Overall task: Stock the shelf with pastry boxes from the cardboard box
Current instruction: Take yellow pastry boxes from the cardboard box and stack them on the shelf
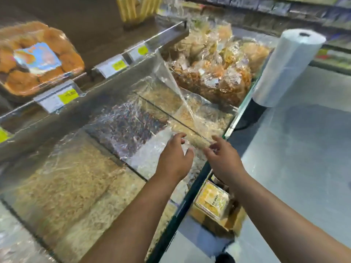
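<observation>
A clear pastry box [211, 201] with yellow pastries sits in a cardboard box [224, 223] on the floor below the counter edge. Another pastry box [38, 59], with orange buns and a blue label, stands on the upper shelf [106, 46] at the left. My left hand [173, 160] and my right hand [223, 160] reach over the glass display bins. Both hold the near edge of a clear plastic film [165, 80] that lifts up from the bins. The left hand's fingers curl over the film, while the right pinches it between thumb and forefinger.
Glass-walled bins [62, 179] of loose dried snacks run along the counter under the film. Bagged snacks [214, 59] fill the far bin. A roll of plastic bags [284, 67] stands upright at the right. Yellow price tags [117, 65] line the shelf front. Grey floor lies to the right.
</observation>
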`<move>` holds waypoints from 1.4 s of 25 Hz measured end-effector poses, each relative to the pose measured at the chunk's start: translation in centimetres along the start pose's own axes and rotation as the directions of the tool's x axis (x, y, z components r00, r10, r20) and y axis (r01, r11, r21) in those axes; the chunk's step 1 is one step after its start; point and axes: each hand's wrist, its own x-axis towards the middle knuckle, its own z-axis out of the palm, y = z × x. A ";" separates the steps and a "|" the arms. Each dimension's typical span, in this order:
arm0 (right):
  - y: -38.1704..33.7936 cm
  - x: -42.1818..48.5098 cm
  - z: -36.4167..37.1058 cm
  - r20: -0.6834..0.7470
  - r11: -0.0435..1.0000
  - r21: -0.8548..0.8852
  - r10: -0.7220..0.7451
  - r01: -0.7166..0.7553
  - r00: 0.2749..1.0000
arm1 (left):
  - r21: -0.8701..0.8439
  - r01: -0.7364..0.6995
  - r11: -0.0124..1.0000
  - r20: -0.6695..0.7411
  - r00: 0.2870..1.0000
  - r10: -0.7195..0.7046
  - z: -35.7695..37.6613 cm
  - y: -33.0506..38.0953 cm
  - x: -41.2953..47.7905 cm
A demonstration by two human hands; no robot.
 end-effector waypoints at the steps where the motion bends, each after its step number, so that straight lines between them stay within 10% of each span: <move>1: 2.3 0.6 -1.2 -0.014 1.000 -0.006 0.020 -0.021 1.000 | 0.004 0.006 1.000 0.034 0.999 -0.006 2.4 1.1 0.6; 16: 26.0 9.1 -7.3 0.088 0.960 -0.017 0.280 -0.280 0.956 | 0.296 0.059 0.953 0.308 0.939 -0.154 29.1 4.5 7.9; 35: 64.2 12.2 24.7 0.260 0.563 0.201 0.758 -0.802 0.598 | 0.575 -0.079 0.814 0.625 0.684 -0.375 59.5 -35.3 11.3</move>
